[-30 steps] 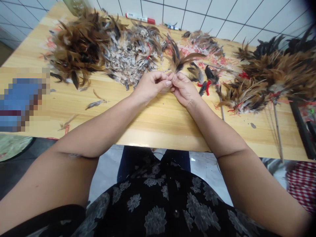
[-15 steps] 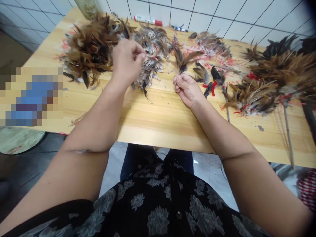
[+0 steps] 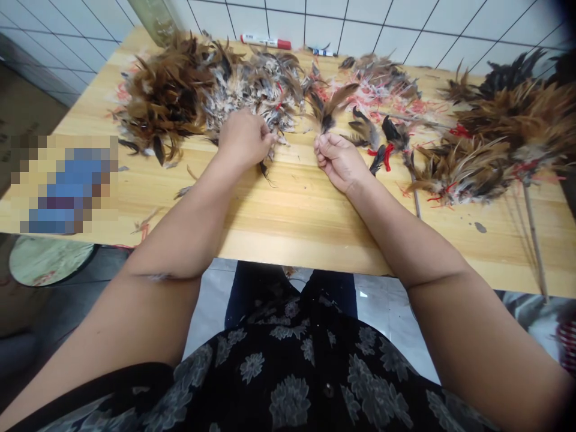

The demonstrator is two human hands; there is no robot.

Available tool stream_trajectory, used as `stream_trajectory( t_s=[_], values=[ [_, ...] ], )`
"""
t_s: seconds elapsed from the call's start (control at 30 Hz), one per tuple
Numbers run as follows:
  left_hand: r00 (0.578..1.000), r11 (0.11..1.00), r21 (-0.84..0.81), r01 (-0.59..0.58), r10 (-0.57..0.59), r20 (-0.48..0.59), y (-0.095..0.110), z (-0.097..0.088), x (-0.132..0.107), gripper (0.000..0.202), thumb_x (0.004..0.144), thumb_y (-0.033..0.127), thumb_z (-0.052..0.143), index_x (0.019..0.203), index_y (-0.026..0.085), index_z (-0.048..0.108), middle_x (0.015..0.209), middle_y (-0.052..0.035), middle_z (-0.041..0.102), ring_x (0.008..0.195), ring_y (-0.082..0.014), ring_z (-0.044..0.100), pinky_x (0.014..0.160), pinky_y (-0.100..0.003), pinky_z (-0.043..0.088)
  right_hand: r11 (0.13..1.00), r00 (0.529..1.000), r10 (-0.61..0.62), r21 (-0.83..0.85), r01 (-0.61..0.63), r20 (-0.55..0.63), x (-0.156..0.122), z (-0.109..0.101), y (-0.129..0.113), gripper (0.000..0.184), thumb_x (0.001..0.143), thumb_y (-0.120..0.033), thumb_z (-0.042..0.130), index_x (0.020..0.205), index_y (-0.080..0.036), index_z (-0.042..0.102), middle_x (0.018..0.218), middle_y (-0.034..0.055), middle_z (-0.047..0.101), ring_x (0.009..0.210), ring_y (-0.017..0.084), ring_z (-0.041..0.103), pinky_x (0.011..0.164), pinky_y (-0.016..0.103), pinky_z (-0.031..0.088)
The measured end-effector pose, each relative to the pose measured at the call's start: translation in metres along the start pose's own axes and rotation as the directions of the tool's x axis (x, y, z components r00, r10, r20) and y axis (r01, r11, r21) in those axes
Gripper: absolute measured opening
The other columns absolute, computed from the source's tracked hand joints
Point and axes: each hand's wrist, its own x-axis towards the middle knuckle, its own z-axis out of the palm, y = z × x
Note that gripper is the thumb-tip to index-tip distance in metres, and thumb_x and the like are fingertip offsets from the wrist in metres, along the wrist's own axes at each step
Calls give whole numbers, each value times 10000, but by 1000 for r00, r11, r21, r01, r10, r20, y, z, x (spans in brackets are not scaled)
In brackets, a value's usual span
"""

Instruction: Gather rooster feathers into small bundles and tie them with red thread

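My right hand [image 3: 339, 157] is closed in a pinch round the base of a small bunch of brown and black feathers [image 3: 330, 109], whose tips fan upward. To its left, my left hand [image 3: 246, 139] is closed, thumb against the fingers, in front of a heap of grey and white feathers [image 3: 252, 84]. Whatever those fingers hold, if anything, is too hidden to make out. Beyond the left wrist lies a heap of long brown feathers [image 3: 166, 90]. Small dark feathers with red ties [image 3: 387, 155] rest on the table just right of my right hand.
Brown feather bundles on sticks [image 3: 531, 126] lie at the right of the wooden table [image 3: 297, 222]. Feathers with pink strands [image 3: 382, 81] are at the back. A red-capped marker [image 3: 265, 41] lies by the tiled wall. A round-topped stool [image 3: 49, 258] stands below left.
My left hand has come down and slightly right, away from the brown heap and closer to my right hand. My right hand still holds the feather bunch in nearly the same place.
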Motion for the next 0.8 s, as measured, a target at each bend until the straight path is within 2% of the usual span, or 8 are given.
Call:
stream_trajectory(
  t_s=[0.1, 0.17, 0.3, 0.4, 0.53, 0.63, 0.7, 0.8],
  values=[
    [997, 993, 119, -28, 18, 81, 24, -10, -23, 537, 925, 466, 1143, 769, 295, 659, 1051, -126, 706, 1619, -478, 553, 1412, -514, 408, 1000, 1000, -1, -15, 1, -12, -4, 7, -5, 462, 1261, -86, 718, 836, -213, 588, 789, -61, 581, 649, 44, 443, 621, 146, 381],
    [984, 976, 214, -42, 2, 180, 43, -19, -35, 389, 915, 409, 1071, 818, 310, 708, 1145, -140, 781, 1660, -494, 566, 1358, -546, 469, 1000, 1000, 2, -30, -3, -29, -9, 13, -9, 501, 1279, -65, 668, 805, -205, 584, 764, -64, 556, 628, 33, 421, 608, 146, 351],
    [986, 943, 331, -27, -28, 163, 69, -27, -47, 361, 900, 213, 956, 771, 310, 634, 1112, -118, 797, 1431, -452, 705, 1293, -535, 494, 998, 998, 15, -52, -18, -53, -15, 20, -15, 555, 1295, -40, 602, 761, -193, 596, 710, -71, 520, 601, 34, 391, 593, 158, 312],
    [993, 981, 191, -20, -3, 118, 74, -25, -47, 364, 961, 162, 934, 787, 302, 646, 904, -43, 728, 1133, -353, 710, 1169, -479, 521, 998, 999, 2, -61, -4, -47, -14, 20, -14, 550, 1301, -84, 638, 763, -193, 596, 716, -67, 523, 617, 45, 403, 601, 168, 308],
    [996, 996, -85, -8, 15, 87, 75, -19, -46, 345, 1063, 43, 888, 870, 263, 705, 792, 16, 648, 857, -241, 569, 941, -415, 494, 998, 999, -31, -50, 30, -12, -11, 17, -9, 529, 1303, -150, 686, 782, -193, 605, 721, -65, 514, 641, 57, 413, 612, 167, 313],
    [974, 962, -266, 67, -5, 226, 77, -14, -48, 405, 1120, 3, 898, 888, 239, 665, 754, 33, 624, 770, -199, 509, 846, -386, 463, 999, 999, -37, -38, 37, -17, -9, 17, -8, 523, 1302, -141, 679, 786, -193, 616, 710, -67, 503, 640, 62, 402, 604, 170, 304],
    [945, 937, -333, 108, 7, 327, 79, -11, -51, 429, 1146, 55, 943, 884, 232, 654, 747, 26, 630, 747, -189, 534, 811, -376, 466, 999, 999, -35, -32, 34, -29, -8, 16, -6, 515, 1299, -134, 678, 791, -194, 621, 711, -64, 514, 643, 67, 406, 601, 174, 303],
    [923, 910, -401, 107, 59, 381, 79, -6, -54, 413, 1114, 159, 1025, 885, 226, 688, 761, 2, 664, 749, -194, 589, 773, -370, 477, 998, 998, -54, -40, 54, -21, -4, 13, 0, 484, 1291, -156, 717, 817, -197, 629, 741, -59, 551, 658, 68, 432, 616, 179, 329]
  ],
)
